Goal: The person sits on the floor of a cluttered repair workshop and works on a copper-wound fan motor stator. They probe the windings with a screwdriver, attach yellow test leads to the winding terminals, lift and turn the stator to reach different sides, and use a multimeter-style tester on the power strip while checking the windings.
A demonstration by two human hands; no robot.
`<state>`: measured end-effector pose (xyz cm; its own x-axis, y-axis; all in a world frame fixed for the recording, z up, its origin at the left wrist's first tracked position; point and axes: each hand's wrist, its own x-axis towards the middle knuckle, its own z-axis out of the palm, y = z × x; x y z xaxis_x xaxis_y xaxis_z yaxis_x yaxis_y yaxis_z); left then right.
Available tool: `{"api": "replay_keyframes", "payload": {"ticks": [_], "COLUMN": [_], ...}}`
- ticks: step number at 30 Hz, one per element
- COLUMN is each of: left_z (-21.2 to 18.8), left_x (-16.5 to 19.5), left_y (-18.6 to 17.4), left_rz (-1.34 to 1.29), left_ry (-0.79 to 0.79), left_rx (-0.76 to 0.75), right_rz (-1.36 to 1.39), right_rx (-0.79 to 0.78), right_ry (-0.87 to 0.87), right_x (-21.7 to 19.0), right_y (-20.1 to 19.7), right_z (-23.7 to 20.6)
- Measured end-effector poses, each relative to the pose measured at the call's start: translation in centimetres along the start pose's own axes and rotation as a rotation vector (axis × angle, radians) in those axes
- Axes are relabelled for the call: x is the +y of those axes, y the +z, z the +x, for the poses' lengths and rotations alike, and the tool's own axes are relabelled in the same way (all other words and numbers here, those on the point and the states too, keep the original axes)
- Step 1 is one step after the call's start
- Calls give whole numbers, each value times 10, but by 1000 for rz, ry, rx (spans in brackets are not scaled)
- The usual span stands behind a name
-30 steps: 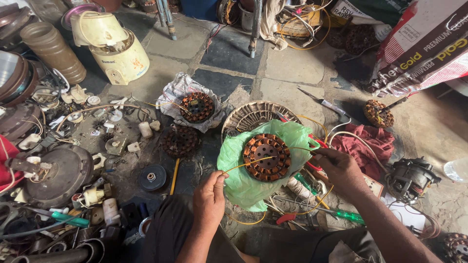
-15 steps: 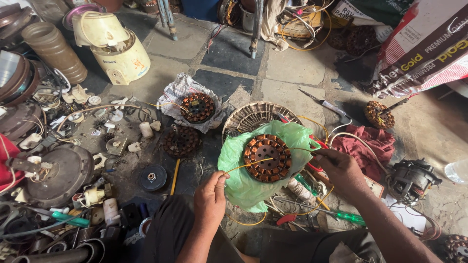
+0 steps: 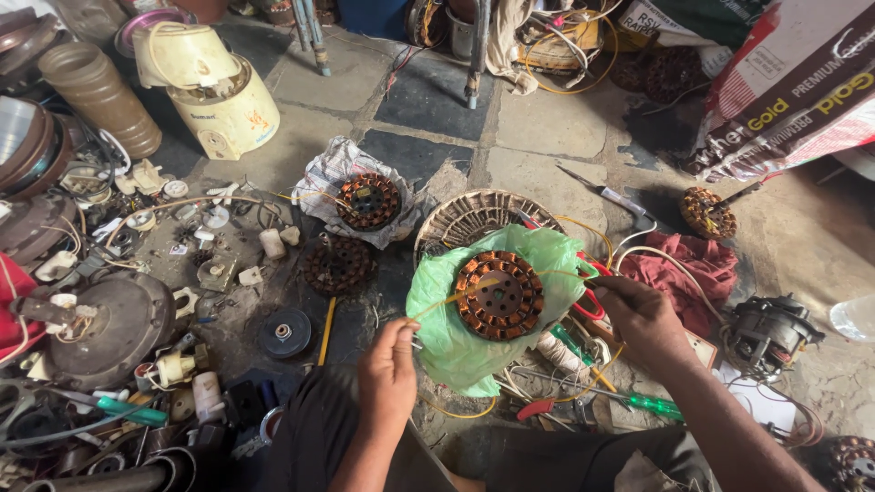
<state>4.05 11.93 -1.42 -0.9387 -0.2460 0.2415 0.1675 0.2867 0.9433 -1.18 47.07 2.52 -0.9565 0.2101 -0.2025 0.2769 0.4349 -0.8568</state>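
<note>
A copper-wound fan stator (image 3: 499,295) is lying on a green plastic bag (image 3: 456,342) at the centre of the floor, with a round wire fan guard (image 3: 465,219) poking out behind it at 12 o'clock. The person is stretching a yellow insulating sleeve (image 3: 447,299) across the stator. The left hand (image 3: 387,374), at 7 o'clock from the stator, is pinching the sleeve's near end between thumb and forefinger. The right hand (image 3: 643,314), at 3 o'clock, is closing its fingers around the far end, though whether it is gripping the sleeve itself or a wire lead running inside it is hard to make out from here.

The step in hand looks like lead dressing: sleeving being drawn taut over the winding. The next move seems to be calling for steady tension from both hands and a careful feed toward the coil slots, without kinking the sleeve or scraping the enamelled copper.

A second stator (image 3: 369,200) is sitting on crumpled paper at 11 o'clock, a darker one (image 3: 339,264) at 9 o'clock. A green-handled screwdriver (image 3: 649,404) is lying at 4 o'clock, a red cloth (image 3: 679,269) at 2 o'clock, and a cream mixer base (image 3: 223,114) far off at 10 o'clock.
</note>
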Motion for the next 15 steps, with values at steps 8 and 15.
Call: {"api": "replay_keyframes", "payload": {"ticks": [8, 15], "left_z": [-74, -138], "left_x": [16, 7], "left_y": [-6, 52], "left_rz": [-560, -609], "left_ry": [-812, -505], "left_rx": [-198, -274], "right_rz": [-421, 464], "right_rx": [198, -79], "right_ry": [-782, -92], "right_x": [6, 7], "right_y": [-1, 92], "right_z": [-125, -182]}}
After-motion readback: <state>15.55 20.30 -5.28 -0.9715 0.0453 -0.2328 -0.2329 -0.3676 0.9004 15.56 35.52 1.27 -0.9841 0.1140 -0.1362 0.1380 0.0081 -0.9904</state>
